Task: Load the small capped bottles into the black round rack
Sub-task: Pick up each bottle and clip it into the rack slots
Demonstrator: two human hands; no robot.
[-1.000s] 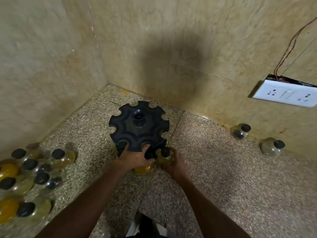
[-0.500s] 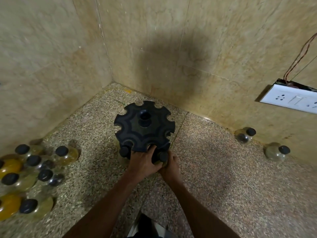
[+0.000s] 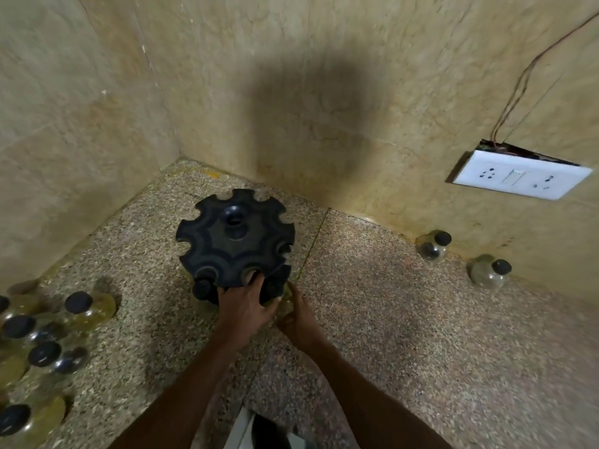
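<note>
The black round rack (image 3: 235, 238) stands on the speckled floor near the wall corner. My left hand (image 3: 246, 306) grips its near edge, with fingertips in a notch of the top disc. Just to the right, my right hand (image 3: 298, 319) is closed on a small capped bottle (image 3: 281, 294) that sits under the rack's near-right rim; its body is mostly hidden. Another bottle's black cap (image 3: 201, 289) shows in a slot at the near left of the rack. Several loose bottles (image 3: 77, 303) with yellowish contents lie at the far left.
Two more capped bottles (image 3: 432, 246) (image 3: 489, 273) rest against the right wall's base. A white socket plate (image 3: 518, 175) with loose wires hangs on that wall. Tiled walls close in behind and left of the rack.
My right hand has pushed the bottle from beside the rack in under its near-right rim. My left hand has stayed on the rack's near edge.
</note>
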